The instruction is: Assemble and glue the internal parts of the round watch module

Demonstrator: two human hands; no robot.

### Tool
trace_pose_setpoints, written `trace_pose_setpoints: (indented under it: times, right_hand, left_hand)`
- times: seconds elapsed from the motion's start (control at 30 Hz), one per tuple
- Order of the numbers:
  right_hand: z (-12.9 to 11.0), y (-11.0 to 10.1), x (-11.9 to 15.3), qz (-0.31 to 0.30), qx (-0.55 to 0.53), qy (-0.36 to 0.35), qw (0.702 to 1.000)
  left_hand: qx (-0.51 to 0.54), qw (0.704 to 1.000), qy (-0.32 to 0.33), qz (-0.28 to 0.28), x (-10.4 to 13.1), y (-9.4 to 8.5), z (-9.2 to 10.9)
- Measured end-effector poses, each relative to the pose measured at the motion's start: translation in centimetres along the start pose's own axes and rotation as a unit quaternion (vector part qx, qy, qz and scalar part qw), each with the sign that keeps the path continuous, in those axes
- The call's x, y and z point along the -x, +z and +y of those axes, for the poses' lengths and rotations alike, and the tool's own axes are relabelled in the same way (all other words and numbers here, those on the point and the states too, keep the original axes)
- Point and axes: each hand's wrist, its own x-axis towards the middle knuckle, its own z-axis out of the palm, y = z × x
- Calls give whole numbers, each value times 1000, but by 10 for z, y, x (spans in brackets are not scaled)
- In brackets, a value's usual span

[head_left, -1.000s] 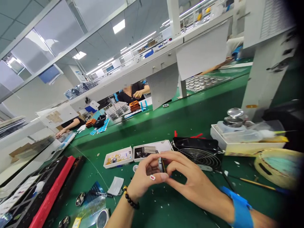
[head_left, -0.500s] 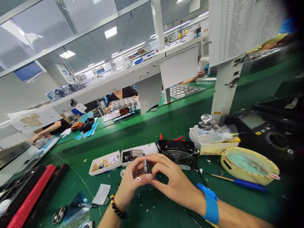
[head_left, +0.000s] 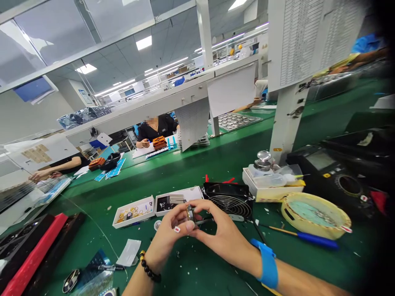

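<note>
Held on edge between my hands is a small round watch case (head_left: 190,213), with a metallic rim and a dark side. My left hand (head_left: 169,230) is closed around it, the thumb at its lower edge. A small white label with a red mark sticks to that thumb, and a beaded bracelet circles the wrist. My right hand (head_left: 220,232) curves in from the other side, index finger over the top of the case and thumb below, also closed on it. The right wrist wears a blue strap (head_left: 268,263). Fingers hide much of the case.
Behind my hands lie a white box of gold rings (head_left: 133,211), another white box (head_left: 163,203) and a black fan (head_left: 228,199). At right are a yellow dish (head_left: 314,218) and a blue-handled tool (head_left: 316,240). A black-and-red tray (head_left: 33,259) stands left. Co-workers sit opposite.
The watch case has turned slightly in my fingers, and my right hand's fingers have opened a little around it. Across the bench, a co-worker has set down a clear tray.
</note>
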Motion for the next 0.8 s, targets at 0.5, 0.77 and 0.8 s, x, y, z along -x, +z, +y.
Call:
trace_pose_setpoints:
  times: [0.5,0.77,0.8]
  right_hand:
    - [4,1,-1,-16,-105,120,987]
    - [9,6,-2,3,-162,131,978]
    - [9,6,-3,7,-170,137,976]
  left_hand:
    - [-152,976,64,142,-1,-9,-5]
    - [-382,901,155,139,6,-3,-10]
    - [-398,892,162,142,5,-3,-11]
